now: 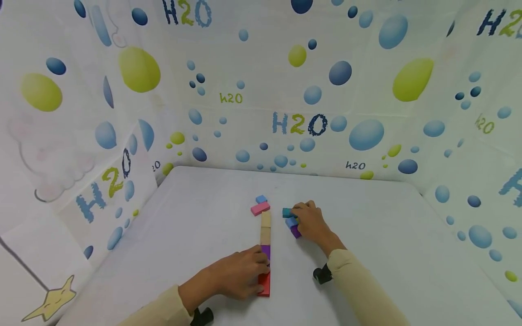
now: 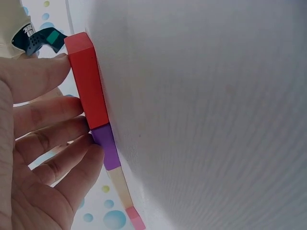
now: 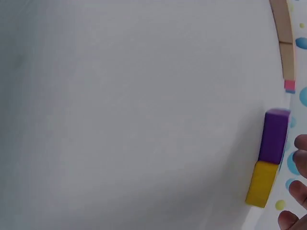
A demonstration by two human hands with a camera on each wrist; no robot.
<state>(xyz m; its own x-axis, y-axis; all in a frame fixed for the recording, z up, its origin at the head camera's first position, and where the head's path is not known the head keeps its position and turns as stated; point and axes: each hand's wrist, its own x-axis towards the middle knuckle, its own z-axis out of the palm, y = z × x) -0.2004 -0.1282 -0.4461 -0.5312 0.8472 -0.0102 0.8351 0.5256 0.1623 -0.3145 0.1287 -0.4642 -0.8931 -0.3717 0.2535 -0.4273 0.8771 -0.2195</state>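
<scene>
My left hand (image 1: 240, 274) lies along the left side of a straight row of blocks. In the left wrist view its thumb touches the red block (image 2: 88, 81), and the extended fingertips rest against the red and purple blocks (image 2: 108, 146). Beyond them the row continues with two plain wooden blocks (image 1: 265, 227). My right hand (image 1: 313, 222) holds the right end of a teal block (image 1: 287, 213) with curled fingers; its thumb is hidden. Under and beside that hand are a blue block (image 1: 291, 222), a dark purple block (image 1: 295, 232) and a yellow block (image 3: 262, 184).
Past the far end of the row lie a pink block (image 1: 260, 208) and a small blue block (image 1: 261, 199). Everything sits on a white table (image 1: 387, 235). A white curtain printed with coloured bubbles (image 1: 253, 68) hangs behind and at the sides.
</scene>
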